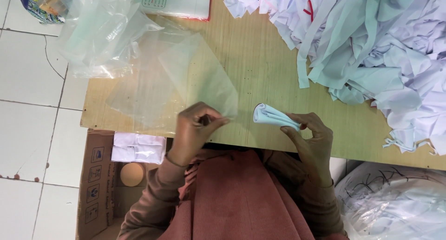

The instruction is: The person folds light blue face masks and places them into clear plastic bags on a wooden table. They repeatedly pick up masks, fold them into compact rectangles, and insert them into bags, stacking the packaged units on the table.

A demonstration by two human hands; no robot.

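Clear plastic bag (186, 82) is being pinched by the left hand (193, 128), while right-hand fingers (297, 124), just beside it, are clamping a rolled white cloth (272, 115) pointing bagward.

My left hand (195, 128) pinched the near corner of a plastic bag (176, 86) lying on the table (260, 63), my right hand (311, 133) held a folded cloth (274, 117) just right of that bag. Behind and right sat a heap of cloth strips (371, 40); more bags (97, 35) lay far left. A cardboard box (100, 175) stood on the floor below the table's left edge, a packed bundle (138, 148) in it
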